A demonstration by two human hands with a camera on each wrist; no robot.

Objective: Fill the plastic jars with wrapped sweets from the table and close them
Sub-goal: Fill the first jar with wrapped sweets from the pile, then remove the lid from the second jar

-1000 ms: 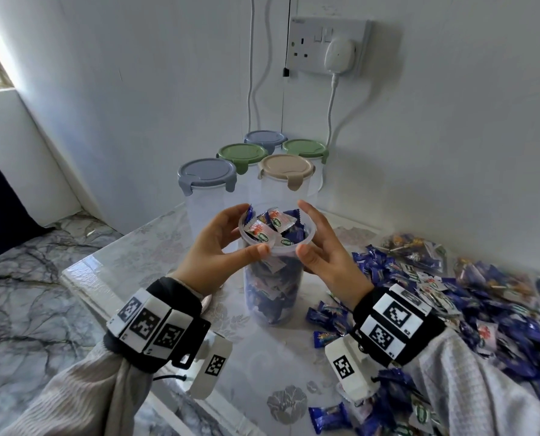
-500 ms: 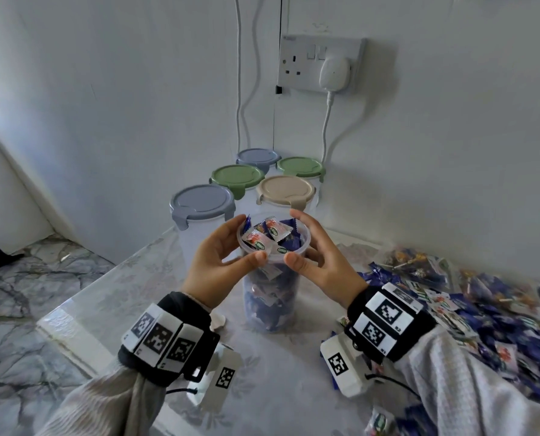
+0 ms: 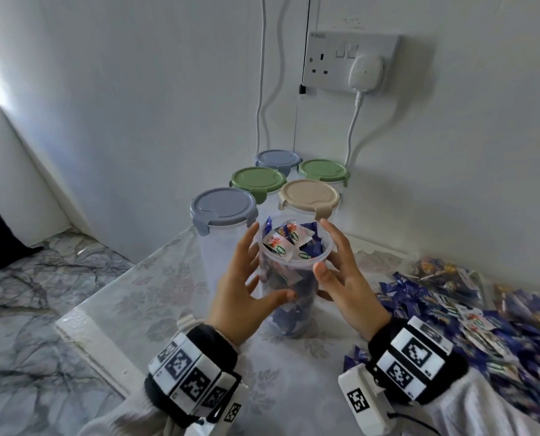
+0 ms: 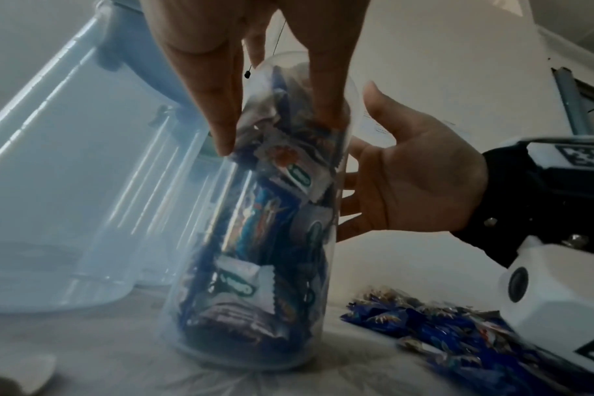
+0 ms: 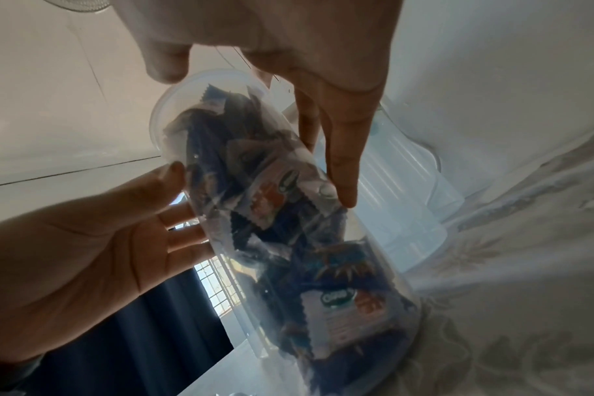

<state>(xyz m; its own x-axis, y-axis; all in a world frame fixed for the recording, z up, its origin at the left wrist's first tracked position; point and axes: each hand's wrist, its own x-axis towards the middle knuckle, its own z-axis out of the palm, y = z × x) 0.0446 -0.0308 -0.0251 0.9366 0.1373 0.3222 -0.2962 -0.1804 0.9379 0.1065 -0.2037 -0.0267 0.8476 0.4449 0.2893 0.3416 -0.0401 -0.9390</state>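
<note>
Open jar (image 3: 289, 278) stands upright on the table (image 3: 155, 287), full to the rim w/ sweets (image 3: 286, 243), no lid on it. Left hand (image 3: 242, 297) sits on the jar's left side, fingers spread and straight, thumb across the front wall low down; right hand (image 3: 344, 278) on the right side, fingers also spread, thumb near the rim. Neither curls round it; whether palms actually touch the wall I can't tell. Just behind, five lidded jars crowd the wall corner: blue lid (image 3: 223, 206) nearest, almost touching the left fingers, beige lid (image 3: 309, 196) right behind the open rim, two green (image 3: 257, 180) and one more blue further back. So little room behind or left. Table's left edge (image 3: 83, 338) runs close by the left wrist, floor beyond. Right side is taken by a loose heap of sweets (image 3: 482, 325), reaching near the right wrist.
</note>
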